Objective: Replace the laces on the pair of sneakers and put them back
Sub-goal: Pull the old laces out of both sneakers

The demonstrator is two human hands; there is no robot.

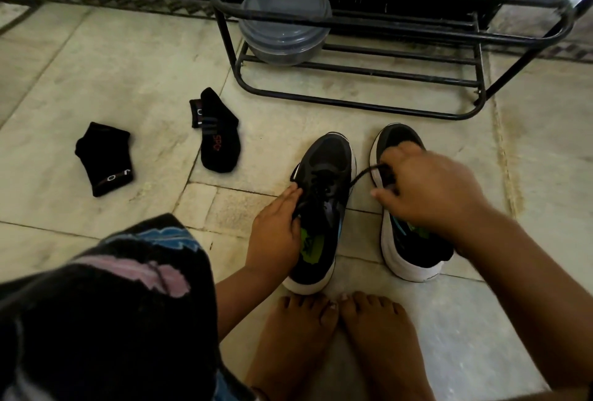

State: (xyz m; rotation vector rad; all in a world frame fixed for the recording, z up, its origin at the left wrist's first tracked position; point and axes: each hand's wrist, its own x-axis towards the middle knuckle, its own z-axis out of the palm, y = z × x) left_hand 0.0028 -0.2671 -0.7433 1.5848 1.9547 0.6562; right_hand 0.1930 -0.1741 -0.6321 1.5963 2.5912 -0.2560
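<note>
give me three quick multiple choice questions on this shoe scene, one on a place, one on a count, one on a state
1. Where does the round lidded container sit?
A. on the black rack's lower bars
B. on the floor tiles
C. inside a sneaker

2. How many black socks lie on the floor?
A. one
B. two
C. four

3. What is the right hand doing?
A. resting flat on the floor
B. holding a sock
C. pinching a black lace

Key: A, it rests on the rack's bars; B, two lie left of the sneakers; C, the lace runs from its fingers.
</note>
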